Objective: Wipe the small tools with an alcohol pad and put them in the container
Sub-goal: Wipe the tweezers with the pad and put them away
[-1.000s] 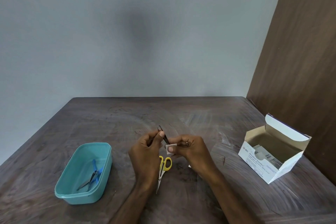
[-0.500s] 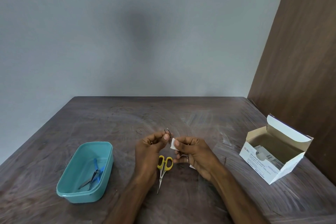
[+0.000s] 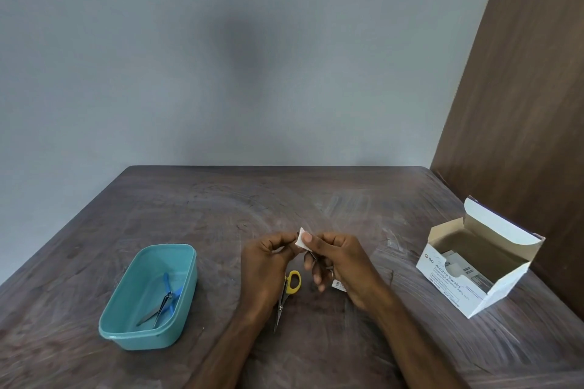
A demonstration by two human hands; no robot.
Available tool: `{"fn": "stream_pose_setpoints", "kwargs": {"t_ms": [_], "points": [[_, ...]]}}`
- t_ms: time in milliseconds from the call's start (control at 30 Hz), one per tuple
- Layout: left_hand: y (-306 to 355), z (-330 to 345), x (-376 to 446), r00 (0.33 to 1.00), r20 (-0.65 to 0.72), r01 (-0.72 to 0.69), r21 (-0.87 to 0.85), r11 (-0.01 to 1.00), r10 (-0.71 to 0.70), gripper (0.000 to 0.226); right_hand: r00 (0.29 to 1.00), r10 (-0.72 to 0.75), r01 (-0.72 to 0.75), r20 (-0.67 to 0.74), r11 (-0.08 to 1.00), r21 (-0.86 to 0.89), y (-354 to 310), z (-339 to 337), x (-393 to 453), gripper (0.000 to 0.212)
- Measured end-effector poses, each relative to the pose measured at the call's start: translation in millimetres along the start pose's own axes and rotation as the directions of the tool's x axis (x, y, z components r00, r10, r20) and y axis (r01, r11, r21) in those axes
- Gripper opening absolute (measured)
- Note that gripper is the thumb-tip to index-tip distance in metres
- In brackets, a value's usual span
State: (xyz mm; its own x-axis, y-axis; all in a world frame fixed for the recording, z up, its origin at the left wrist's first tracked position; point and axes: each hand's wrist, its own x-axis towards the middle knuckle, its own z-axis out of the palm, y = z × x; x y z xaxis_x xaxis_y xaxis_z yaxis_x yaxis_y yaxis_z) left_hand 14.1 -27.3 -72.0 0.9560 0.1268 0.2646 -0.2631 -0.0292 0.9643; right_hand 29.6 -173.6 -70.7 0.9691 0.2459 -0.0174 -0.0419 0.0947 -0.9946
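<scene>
My left hand [image 3: 265, 262] and my right hand [image 3: 338, 262] meet above the middle of the table. The right thumb and fingers pinch a white alcohol pad [image 3: 301, 238] around a thin dark metal tool [image 3: 313, 256], whose end the left hand pinches; most of the tool is hidden. Small yellow-handled scissors [image 3: 286, 290] lie on the table under my hands. A teal container [image 3: 148, 297] at the left holds metal tweezers [image 3: 158, 309] and a blue-handled tool [image 3: 169, 289].
An open white box of alcohol swabs [image 3: 474, 265] stands at the right near a brown wooden panel [image 3: 521, 104]. A torn wrapper scrap [image 3: 338, 285] lies under my right hand. The dark wooden table [image 3: 221, 205] ends at a grey wall.
The pad has slid up along the tool, now covering the tip that stuck out before. Both hands shifted slightly right and closer together.
</scene>
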Motion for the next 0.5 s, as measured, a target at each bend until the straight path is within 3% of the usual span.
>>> {"fn": "stream_pose_setpoints", "kwargs": {"t_ms": [167,300,500], "points": [[1.0,2.2,0.1,0.993,-0.114,-0.011,0.049,0.999,0.017,0.012,0.995,-0.100,0.098,-0.017,0.990,-0.097,-1.8,0.4,-0.3,0.025],[-1.7,2.0,0.5,0.993,-0.114,0.011,0.054,0.998,-0.005,0.013,0.989,-0.147,0.143,-0.024,0.981,-0.132,-2.5,-1.1,-0.3,0.019],[-2.9,-3.4,6.6,0.973,-0.169,0.129,-0.159,0.979,-0.156,0.016,0.978,-0.196,0.181,-0.070,0.966,-0.183,3.7,-9.6,7.2,0.022]]}}
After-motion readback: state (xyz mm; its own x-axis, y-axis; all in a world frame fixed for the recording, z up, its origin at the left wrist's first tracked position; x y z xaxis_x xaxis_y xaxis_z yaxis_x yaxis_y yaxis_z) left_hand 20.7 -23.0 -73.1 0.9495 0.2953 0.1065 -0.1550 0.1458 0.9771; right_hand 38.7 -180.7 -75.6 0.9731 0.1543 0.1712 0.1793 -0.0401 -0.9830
